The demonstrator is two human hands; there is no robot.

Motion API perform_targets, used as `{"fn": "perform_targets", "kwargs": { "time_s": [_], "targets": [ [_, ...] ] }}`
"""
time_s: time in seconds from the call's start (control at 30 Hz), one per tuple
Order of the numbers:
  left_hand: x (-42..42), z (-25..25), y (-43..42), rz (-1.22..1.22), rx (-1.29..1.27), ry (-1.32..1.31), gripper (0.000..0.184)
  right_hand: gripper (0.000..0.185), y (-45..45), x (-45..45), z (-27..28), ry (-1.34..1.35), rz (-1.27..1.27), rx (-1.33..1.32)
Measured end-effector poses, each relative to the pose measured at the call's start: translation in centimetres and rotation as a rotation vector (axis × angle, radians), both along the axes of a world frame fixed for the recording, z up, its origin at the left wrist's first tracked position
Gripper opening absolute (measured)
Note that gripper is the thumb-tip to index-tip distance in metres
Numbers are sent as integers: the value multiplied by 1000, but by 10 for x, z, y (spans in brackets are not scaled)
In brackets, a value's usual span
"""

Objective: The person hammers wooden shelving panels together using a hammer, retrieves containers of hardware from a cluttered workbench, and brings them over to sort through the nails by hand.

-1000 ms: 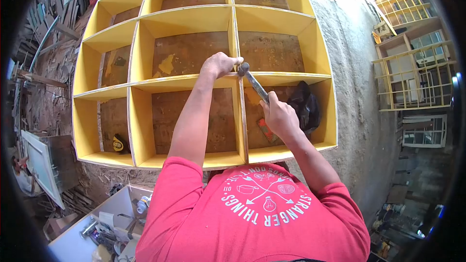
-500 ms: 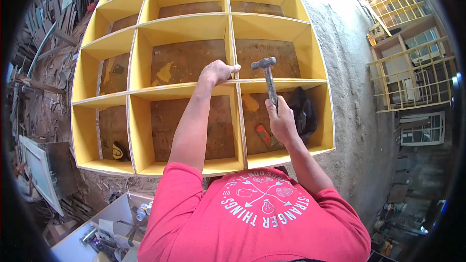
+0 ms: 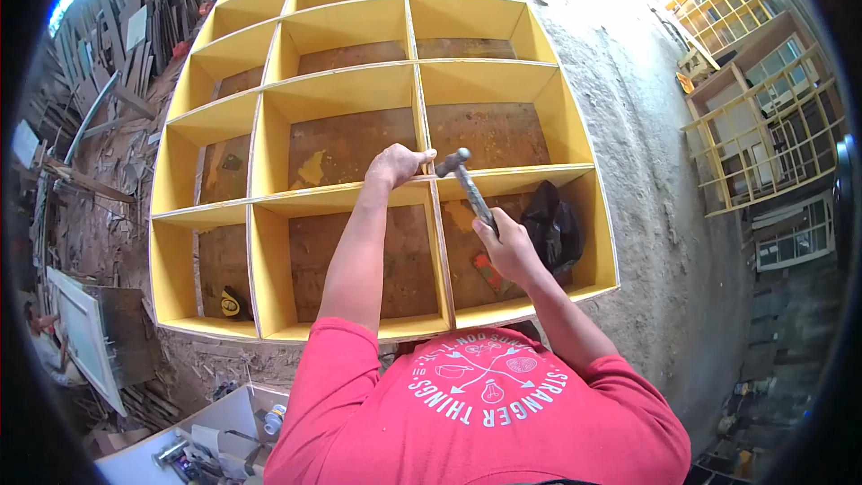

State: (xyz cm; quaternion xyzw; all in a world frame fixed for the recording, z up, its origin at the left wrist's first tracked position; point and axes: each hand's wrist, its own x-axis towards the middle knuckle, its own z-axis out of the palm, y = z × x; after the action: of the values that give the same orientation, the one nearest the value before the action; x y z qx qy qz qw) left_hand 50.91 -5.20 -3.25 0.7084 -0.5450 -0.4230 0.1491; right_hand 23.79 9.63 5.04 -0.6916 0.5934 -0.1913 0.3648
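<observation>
A large yellow shelving unit [image 3: 350, 97] with several open compartments lies in front of me. My left hand [image 3: 395, 164] rests at a junction of its dividers, fingers curled and thumb pointing right along the edge. Whatever those fingers pinch, if anything, is hidden or too small to make out. My right hand [image 3: 510, 247] grips a hammer [image 3: 474, 195] by its handle. The hammer's head is just right of my left thumb, close to the divider joint; I cannot tell whether it touches the wood.
In the near right compartment lie a black plastic bag [image 3: 548, 229] and a red-orange object [image 3: 489, 272]. A yellow and black tape measure [image 3: 232, 304] sits in the near left compartment. A white box [image 3: 235, 413] of tools stands at lower left. Yellow lattice frames [image 3: 763, 144] are at right.
The hammer has swung down and left, its head now beside my left thumb. My left hand stays at the divider junction. The camera view has shifted slightly.
</observation>
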Motion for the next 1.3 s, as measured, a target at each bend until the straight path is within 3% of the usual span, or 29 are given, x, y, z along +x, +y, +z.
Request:
{"fn": "perform_targets", "kwargs": {
  "time_s": [0.1, 0.2, 0.3, 0.43, 0.53, 0.6, 0.73, 0.93, 0.97, 1.07, 1.13, 1.17, 1.27, 1.3],
  "targets": [
    [-5, 21, 12, 22, -29, -38, 62, 36, 7, -28, -41, -216, -63, 52],
    [-12, 34, 21, 34, -71, -130, 65, 31, 24, -44, -39, -373, -119, 204],
    [-21, 37, 37, 80, -281, -205, 63, 26, 36, -68, -65, -445, -72, 211],
    [-36, 18, 67, 210, -873, -116, 27, 22, 39, -82, -35, -527, -38, 297],
    [-54, 10, 118, 225, -1085, -195, 18, 19, 30, -91, -55, -545, 87, 156],
    [-80, 34, 184, 311, -859, -57, 16, 18, 25, -93, -54, -621, 144, 219],
    [-100, 21, 307, 398, -613, -89, 13, 18, 19, -74, -26, -666, 294, 337],
    [-130, 41, 440, 750, -834, -155, 11, 27, 29, -21, -3, -582, 674, 209],
    [-131, 46, 458, 801, -695, -150, 15, 29, 37, -12, 5, -578, 719, 303],
    [-122, 85, 492, 943, -471, 35, 21, 31, 78, 29, 13, -678, 898, 357],
    [-106, 66, 507, 1046, -740, 442, 32, 30, 104, 61, 43, -519, 982, 551],
    [-94, 62, 513, 1074, -881, 647, 38, 28, 114, 77, 33, -481, 1067, 484],
    [-53, 76, 538, 1118, -1156, 879, 51, 28, 162, 135, 29, -292, 1238, 432],
    [-37, 80, 552, 1139, -1138, 901, 49, 29, 181, 155, 25, -336, 1286, 462]
  ]
}}
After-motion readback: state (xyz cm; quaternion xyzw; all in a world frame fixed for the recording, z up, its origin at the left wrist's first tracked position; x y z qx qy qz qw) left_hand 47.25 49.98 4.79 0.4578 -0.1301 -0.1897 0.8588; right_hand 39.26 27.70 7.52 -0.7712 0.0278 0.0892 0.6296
